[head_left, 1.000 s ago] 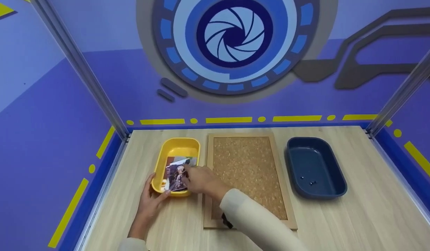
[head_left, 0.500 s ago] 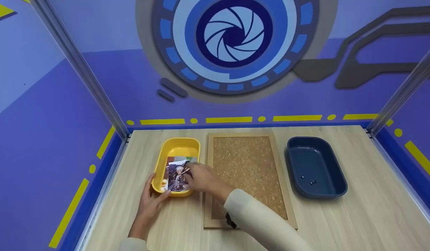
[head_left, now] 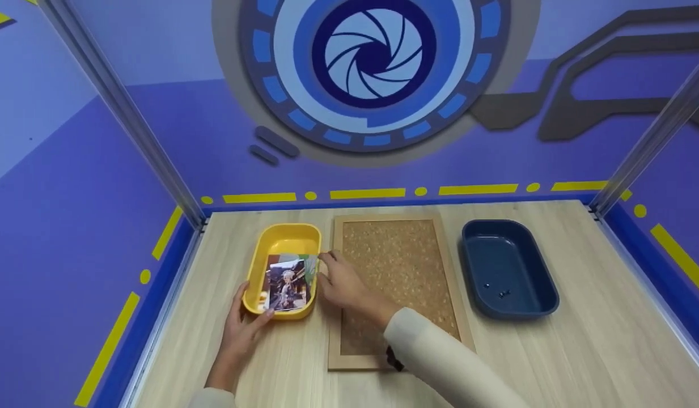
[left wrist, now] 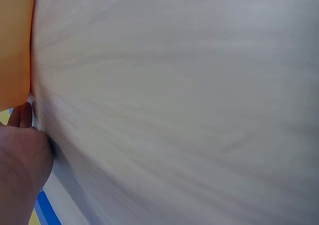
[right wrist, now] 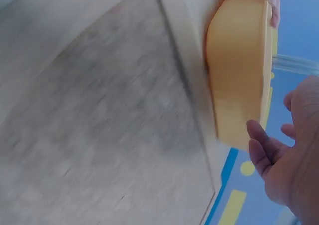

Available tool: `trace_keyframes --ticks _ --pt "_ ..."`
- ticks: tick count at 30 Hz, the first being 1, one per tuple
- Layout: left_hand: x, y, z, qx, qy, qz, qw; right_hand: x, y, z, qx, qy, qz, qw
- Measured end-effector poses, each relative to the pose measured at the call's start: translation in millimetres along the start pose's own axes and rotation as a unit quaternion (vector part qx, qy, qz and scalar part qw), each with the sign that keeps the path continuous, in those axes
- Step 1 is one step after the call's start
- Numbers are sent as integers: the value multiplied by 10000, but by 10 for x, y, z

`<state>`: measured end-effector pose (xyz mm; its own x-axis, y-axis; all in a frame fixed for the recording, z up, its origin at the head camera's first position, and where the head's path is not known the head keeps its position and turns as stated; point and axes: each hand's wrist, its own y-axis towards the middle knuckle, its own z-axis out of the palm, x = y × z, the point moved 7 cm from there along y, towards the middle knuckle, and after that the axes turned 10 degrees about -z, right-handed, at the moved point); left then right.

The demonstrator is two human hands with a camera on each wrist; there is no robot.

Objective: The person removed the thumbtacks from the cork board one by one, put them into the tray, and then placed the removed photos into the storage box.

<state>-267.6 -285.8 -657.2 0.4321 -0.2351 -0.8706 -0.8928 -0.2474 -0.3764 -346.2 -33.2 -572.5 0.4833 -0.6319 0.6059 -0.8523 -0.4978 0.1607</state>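
A yellow tray (head_left: pixel 292 314) stands at the left with printed picture cards in it. The top card (head_left: pixel 287 289) shows a cartoon figure with pale hair. At the tray's near left corner my left hand (head_left: pixel 244 331) grips it, thumb over the rim and fingers along the outer side. My right hand (head_left: pixel 346 286) is at the tray's right rim, above the left edge of a framed cork board (head_left: pixel 394 272). Its fingers hang loosely curled in the right wrist view, beside the yellow wall (right wrist: pixel 237 70), and nothing shows between them.
A dark blue tray (head_left: pixel 545 255) stands right of the cork board, with a few tiny dark pieces (head_left: pixel 503 293) inside. Purple panels (head_left: pixel 179 124) enclose the wooden table (head_left: pixel 598 340) at the back and sides.
My right hand has moved right, from over the cards to the tray's right rim. The top card now lies fully in view. My left hand keeps its place; the head view has shifted slightly.
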Motion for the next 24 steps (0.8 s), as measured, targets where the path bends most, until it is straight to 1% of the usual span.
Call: trace_keyframes --ticks 4,8,11,14,16,20,22,24 --pt "23 0 -22 -17 -24 -110 9999 -205 -158 -84 32 -274 7 9996" --pt "29 -16 -26 10 -33 -65 10000 -433 -355 -201 80 -611 48 9981" --pt "29 -44 -17 72 24 -35 10000 -556 -514 -311 69 -1082 -104 9941" --pt "31 -65 -12 35 7 -21 10000 -654 -654 -418 3 -1288 -215 9914" --pt "29 -75 -7 2 23 -20 10000 -718 -749 -488 -144 -1292 -240 9912" --pt "15 -95 35 -68 86 27 9999 -866 -994 -623 -615 -1117 -210 9916" --pt "13 -121 50 -226 61 120 9997 -925 -1138 -684 -835 -1060 -245 9905" --pt "26 -166 51 -476 21 147 9988 -973 -1279 -734 -995 -1021 -277 9894"
